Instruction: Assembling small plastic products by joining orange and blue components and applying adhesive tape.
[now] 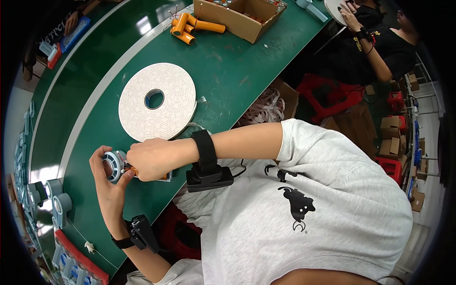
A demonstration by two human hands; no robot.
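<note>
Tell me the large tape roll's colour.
The tape roll is mostly white, best seen in the head view.

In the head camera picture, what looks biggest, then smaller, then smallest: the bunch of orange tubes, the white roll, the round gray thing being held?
1. White roll
2. Bunch of orange tubes
3. Round gray thing, going by what shows, since it's partly covered

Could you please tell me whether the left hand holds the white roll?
No, the left hand holds a grey part; the white roll lies on the table.
</note>
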